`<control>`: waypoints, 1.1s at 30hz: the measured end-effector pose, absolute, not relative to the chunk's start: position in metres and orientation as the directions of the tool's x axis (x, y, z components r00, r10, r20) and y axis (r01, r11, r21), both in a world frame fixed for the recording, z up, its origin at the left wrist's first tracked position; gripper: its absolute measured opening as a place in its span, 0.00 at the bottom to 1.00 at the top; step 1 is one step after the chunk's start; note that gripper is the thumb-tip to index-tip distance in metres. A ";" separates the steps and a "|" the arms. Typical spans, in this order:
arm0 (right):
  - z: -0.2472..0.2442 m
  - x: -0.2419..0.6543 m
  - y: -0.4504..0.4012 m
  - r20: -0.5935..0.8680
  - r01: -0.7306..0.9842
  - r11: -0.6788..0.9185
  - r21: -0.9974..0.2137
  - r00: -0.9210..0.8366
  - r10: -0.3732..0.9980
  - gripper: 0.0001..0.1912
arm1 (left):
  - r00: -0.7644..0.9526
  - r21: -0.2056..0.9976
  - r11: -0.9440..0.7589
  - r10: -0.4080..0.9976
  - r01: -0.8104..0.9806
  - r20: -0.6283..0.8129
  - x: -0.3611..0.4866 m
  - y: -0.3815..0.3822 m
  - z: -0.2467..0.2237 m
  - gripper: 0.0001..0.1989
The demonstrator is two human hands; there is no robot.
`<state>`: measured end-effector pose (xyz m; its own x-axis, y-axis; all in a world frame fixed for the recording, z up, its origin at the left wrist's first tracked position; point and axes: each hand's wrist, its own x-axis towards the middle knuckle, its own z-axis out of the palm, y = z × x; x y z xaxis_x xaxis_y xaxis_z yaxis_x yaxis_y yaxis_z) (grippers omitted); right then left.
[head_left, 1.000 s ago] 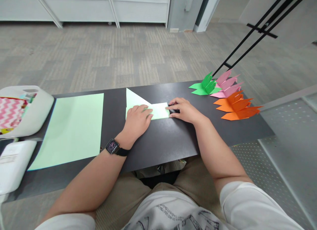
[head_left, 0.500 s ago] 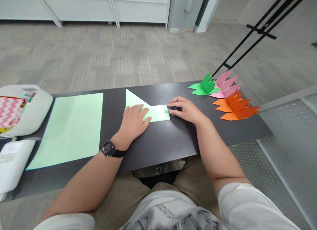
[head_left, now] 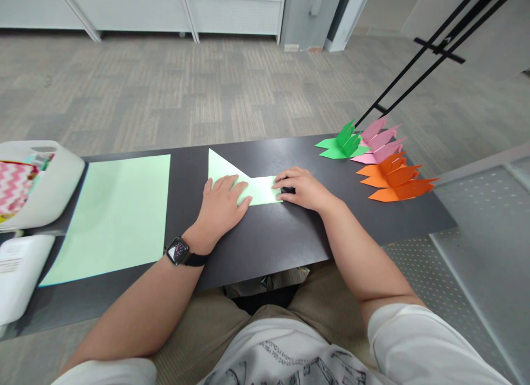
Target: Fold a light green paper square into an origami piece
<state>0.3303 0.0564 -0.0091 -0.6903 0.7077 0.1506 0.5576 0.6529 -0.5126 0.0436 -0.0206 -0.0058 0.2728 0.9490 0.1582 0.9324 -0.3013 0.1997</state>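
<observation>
A pale green folded paper [head_left: 260,190] lies on the dark table, with a pointed triangle standing out at its upper left and a narrow strip reaching right. My left hand [head_left: 221,205], a watch on its wrist, rests flat across the paper's left part with the fingers spread. On the strip's right end, my right hand [head_left: 300,187] touches down with curved fingertips. Its thumb is apart from the fingers, near the lower right corner. The part of the paper beneath my left palm is hidden.
Left on the table [head_left: 265,247] lies a large pale green sheet [head_left: 116,214], beside a white basket [head_left: 62,191] of colourful items and a white packet [head_left: 25,274]. At the right end stand green [head_left: 343,142], pink [head_left: 379,142] and orange folded-paper shapes [head_left: 395,178].
My right hand has moved slightly left, from just beside the strip's right edge onto its end. My left hand stays on the paper. The view has shifted a little.
</observation>
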 end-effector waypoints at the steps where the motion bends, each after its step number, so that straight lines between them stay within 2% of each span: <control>1: -0.008 0.331 0.056 0.143 0.561 0.651 -0.512 -0.691 0.709 0.13 | 0.273 0.197 -0.301 0.949 0.933 0.159 0.044 -0.021 -0.006 0.20; 10: -0.006 0.332 0.057 0.115 0.568 0.648 -0.507 -0.700 0.704 0.16 | 0.262 0.217 -0.291 0.953 0.932 0.155 0.044 -0.020 -0.005 0.19; 15: -0.005 0.334 0.056 0.138 0.576 0.655 -0.490 -0.690 0.710 0.14 | 0.258 0.232 -0.284 0.956 0.930 0.136 0.040 -0.020 -0.002 0.19; 21: -0.002 0.339 0.055 0.147 0.574 0.666 -0.476 -0.695 0.704 0.12 | 0.317 0.232 -0.336 0.941 0.913 0.115 0.032 -0.025 0.006 0.21; 28: 0.010 0.329 0.049 0.246 0.584 0.671 -0.456 -0.642 0.726 0.12 | 0.413 0.232 -0.425 0.905 0.875 0.102 0.039 -0.033 0.008 0.20; 33: 0.021 0.305 0.052 0.103 0.546 0.758 -0.357 -0.783 0.613 0.14 | 0.457 0.266 -0.464 0.885 0.845 0.090 0.046 -0.039 0.013 0.19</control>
<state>0.3048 0.0515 0.0205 -0.7832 0.6130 0.1034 0.5460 0.7578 -0.3573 0.0457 -0.0391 0.0134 0.4574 0.8847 0.0903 0.8451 -0.4640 0.2656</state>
